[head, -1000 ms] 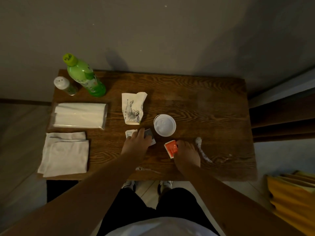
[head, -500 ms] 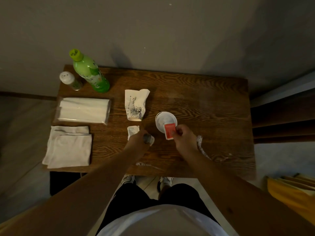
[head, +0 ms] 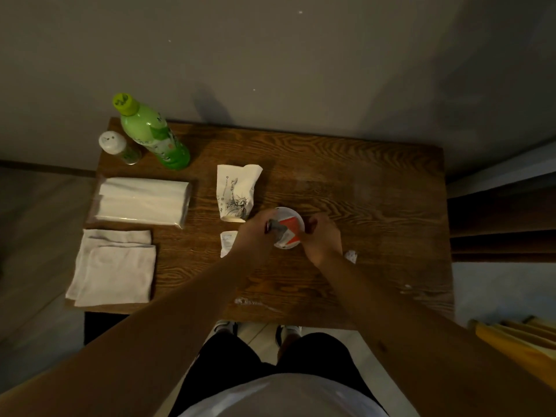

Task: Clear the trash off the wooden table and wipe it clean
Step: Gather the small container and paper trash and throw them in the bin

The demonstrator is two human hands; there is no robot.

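A white cup (head: 296, 214) stands near the middle of the wooden table (head: 376, 206). My right hand (head: 323, 240) pinches a red packet (head: 291, 224) at its right edge, with the packet down in the cup's mouth. My left hand (head: 254, 236) holds a small grey packet (head: 278, 227) over the cup's left rim. A crushed paper cup (head: 237, 191) with a printed drawing lies just left of the cup. A small white packet (head: 227, 242) lies beside my left wrist. White smears mark the table by my right wrist (head: 350, 255) and near the front edge (head: 251, 302).
At the table's left side are a green bottle (head: 153, 133), a white-capped shaker (head: 115, 144), a wrapped tissue pack (head: 141, 201) and a folded white cloth (head: 112, 267). The wall runs behind the table. Something yellow (head: 517, 344) lies on the floor at right.
Both hands lifted packets off the table and moved up to the cup. The red packet went from the tabletop into the cup's mouth; the grey packet now hangs over the rim.
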